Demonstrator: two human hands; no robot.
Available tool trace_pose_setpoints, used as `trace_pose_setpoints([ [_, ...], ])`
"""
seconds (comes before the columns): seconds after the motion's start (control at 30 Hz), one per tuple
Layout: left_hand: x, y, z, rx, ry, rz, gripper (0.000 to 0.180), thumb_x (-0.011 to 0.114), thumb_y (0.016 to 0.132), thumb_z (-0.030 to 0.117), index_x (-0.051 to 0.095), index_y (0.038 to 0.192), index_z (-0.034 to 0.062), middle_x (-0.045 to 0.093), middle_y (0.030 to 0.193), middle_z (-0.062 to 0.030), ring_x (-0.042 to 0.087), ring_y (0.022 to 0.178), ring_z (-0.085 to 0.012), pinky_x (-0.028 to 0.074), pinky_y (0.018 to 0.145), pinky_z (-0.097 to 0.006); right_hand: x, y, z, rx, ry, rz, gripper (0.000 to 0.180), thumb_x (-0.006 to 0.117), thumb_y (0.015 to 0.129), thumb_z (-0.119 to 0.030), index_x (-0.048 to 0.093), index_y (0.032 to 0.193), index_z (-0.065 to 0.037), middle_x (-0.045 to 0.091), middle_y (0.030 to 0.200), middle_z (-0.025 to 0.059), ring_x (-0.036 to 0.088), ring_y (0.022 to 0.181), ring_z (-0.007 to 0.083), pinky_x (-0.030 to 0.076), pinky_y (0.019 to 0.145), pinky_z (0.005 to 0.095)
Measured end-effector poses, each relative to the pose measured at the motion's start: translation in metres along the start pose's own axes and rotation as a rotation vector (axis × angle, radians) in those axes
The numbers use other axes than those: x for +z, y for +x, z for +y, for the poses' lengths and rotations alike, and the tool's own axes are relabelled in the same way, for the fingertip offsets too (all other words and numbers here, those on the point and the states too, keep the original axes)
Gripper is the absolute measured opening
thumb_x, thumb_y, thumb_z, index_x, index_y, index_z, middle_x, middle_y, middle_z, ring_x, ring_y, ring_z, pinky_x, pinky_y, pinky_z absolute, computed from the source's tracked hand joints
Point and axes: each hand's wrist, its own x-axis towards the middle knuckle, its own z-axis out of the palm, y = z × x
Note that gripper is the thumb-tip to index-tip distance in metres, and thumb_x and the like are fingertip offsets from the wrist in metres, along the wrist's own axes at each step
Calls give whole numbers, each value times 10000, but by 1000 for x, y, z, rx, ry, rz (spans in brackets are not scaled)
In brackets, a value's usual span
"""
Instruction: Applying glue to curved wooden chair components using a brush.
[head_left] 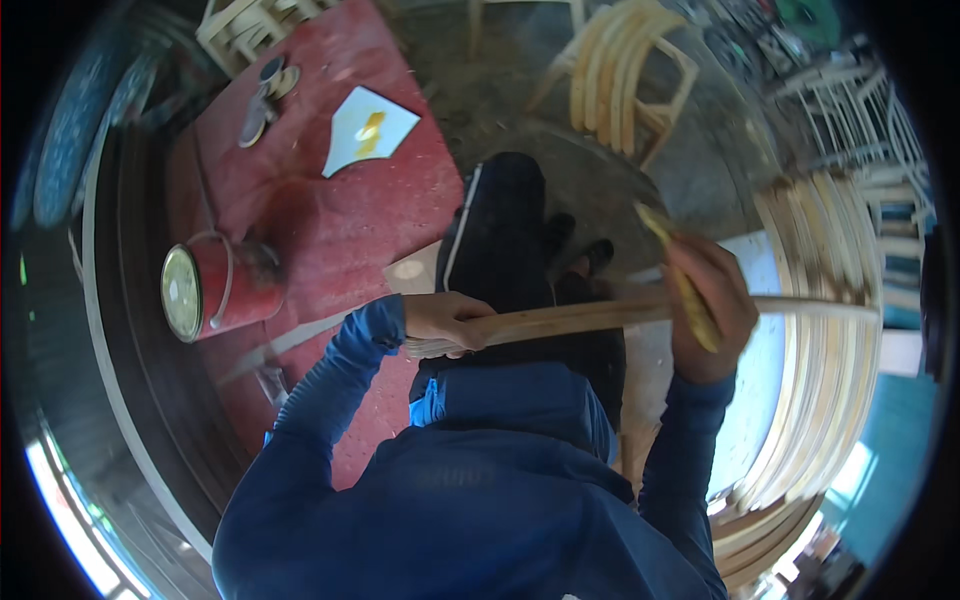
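One broad red worktop [400, 215] spreads on the person's left. Well to the right, curved wooden pieces [825, 400] sit densely stacked. A long wooden strip [580, 320] crosses the person's lap, from near the worktop's right edge toward that stack. A red can [245, 290] with a wire handle is by the worktop's left edge; a white sheet [395, 121] bearing an amber smear lies near its right edge, toward the far end. The left hand [445, 318] has its grip closed around the strip's left end. The right hand [720, 300], above the strip's right half, has its grip closed on a narrow yellow piece [695, 310]; whether this touches the wood is hard to tell.
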Motion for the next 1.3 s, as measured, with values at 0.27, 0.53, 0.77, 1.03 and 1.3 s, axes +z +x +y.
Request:
trace_pose_setpoints([
  [0.27, -2, -3, -21, 232, 299, 122, 654, 711, 856, 410, 564, 1326, -20, 669, 1168, -177, 627, 1076, -262, 473, 961, -361, 258, 97, 21, -358, 352, -550, 398, 645, 775, 72, 697, 1135, -91, 682, 1139, 109, 670, 1023, 318, 547, 870, 381],
  [0.53, -21, -6, -14, 243, 296, 73, 704, 677, 862, 478, 549, 1350, -12, 656, 1195, -209, 627, 1104, -311, 470, 969, -386, 386, 114, 12, -383, 402, -570, 453, 623, 754, 97, 688, 1159, -94, 677, 1136, 106, 663, 1028, 334, 552, 897, 396],
  [0.77, -37, 2, -14, 218, 235, -21, 736, 669, 862, 498, 532, 1368, -18, 645, 1222, -204, 620, 1114, -307, 472, 969, -380, 427, 117, 16, -339, 344, -578, 423, 644, 783, 70, 689, 1166, -102, 675, 1141, 106, 663, 1032, 325, 555, 896, 398],
  [1.03, -44, 5, -16, 231, 219, -61, 741, 665, 864, 510, 538, 1355, -29, 643, 1223, -205, 615, 1119, -298, 469, 970, -378, 431, 143, 17, -343, 310, -751, 331, 663, 761, 81, 704, 1054, -67, 714, 1071, 140, 685, 957, 364, 560, 856, 411],
  [1.3, -37, 4, -14, 163, 99, -83, 618, 677, 905, 400, 553, 1328, -34, 660, 889, -66, 625, 757, -157, 514, 726, -314, 345, 187, 44, 380, 879, -788, 256, 702, 915, -103, 706, 1160, -30, 746, 1028, 136, 731, 885, 226, 602, 805, 346],
])
